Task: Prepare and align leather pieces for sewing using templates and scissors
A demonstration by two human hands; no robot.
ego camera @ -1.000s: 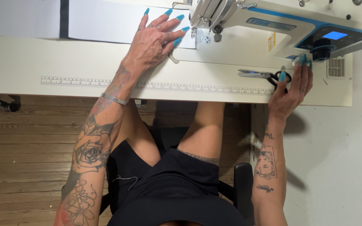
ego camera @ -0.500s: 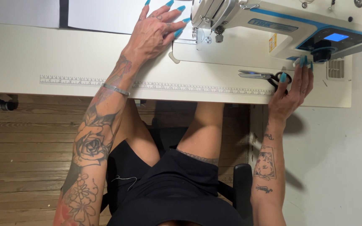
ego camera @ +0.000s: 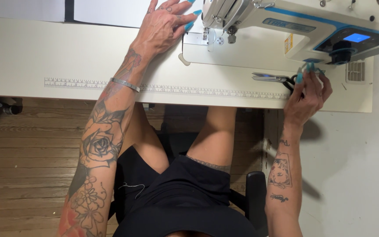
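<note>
A sewing workroom: a white industrial sewing machine [ego camera: 286, 26] at 1 o'clock on a cream counter [ego camera: 66, 52] with a printed ruler strip [ego camera: 176, 89], over wooden floorboards [ego camera: 23, 153].

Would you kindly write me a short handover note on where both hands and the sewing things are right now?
Left hand: flat and open on the table, fingers spread, just left of the sewing machine needle area, holding nothing.
Right hand: at the table's front edge, fingers on the black handles of the scissors; whether it grips them is unclear.
Scissors lie flat on the table below the machine, blades pointing left.
A printed ruler strip runs along the table's front edge.
Done: no fabric is visible under the needle.
Left: scissors not yet lifted off the table.
</note>
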